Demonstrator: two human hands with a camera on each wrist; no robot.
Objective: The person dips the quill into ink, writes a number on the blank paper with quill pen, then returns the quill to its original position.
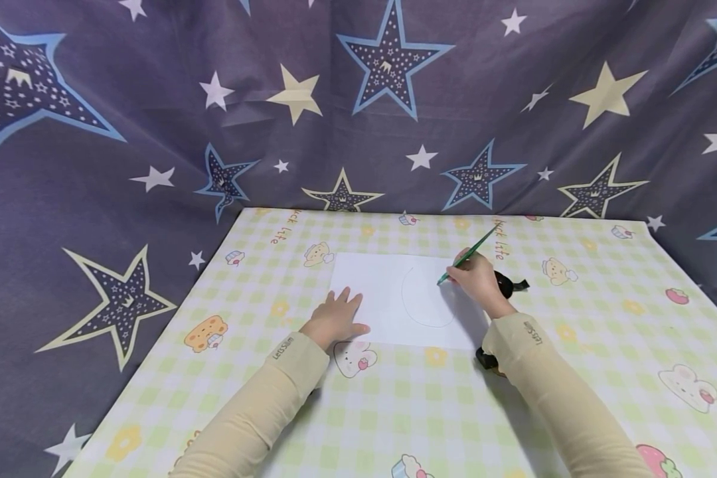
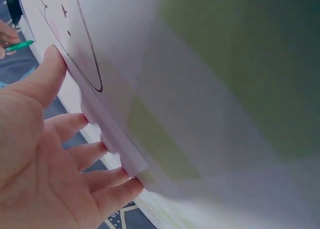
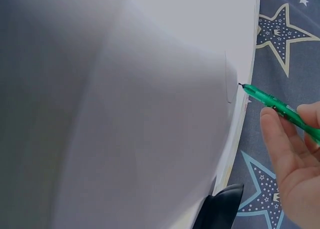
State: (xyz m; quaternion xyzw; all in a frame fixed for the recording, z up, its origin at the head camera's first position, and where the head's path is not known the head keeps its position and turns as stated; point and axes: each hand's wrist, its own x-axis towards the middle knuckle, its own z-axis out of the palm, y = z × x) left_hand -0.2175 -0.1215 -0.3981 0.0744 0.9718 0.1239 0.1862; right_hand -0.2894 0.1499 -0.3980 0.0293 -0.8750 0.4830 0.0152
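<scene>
My right hand [image 1: 478, 279] pinches a slim green pen [image 1: 467, 255], its tip close over the right part of a white sheet of paper [image 1: 373, 272]. A thin curved line, like a rounded bowl open at the top, is drawn on the paper. In the right wrist view, the green pen [image 3: 275, 103] points at the sheet with its dark tip right at the surface. Fingers spread, my left hand [image 1: 334, 318] rests on the paper's lower left edge. The left wrist view has the left hand [image 2: 55, 134] with thumb and fingertips along that edge.
A checked tablecloth [image 1: 394, 411] with cartoon prints lies under the paper. Black parts [image 1: 504, 284] show around my right wrist, partly hidden by it. Behind the table hangs a dark curtain [image 1: 364, 146] with stars.
</scene>
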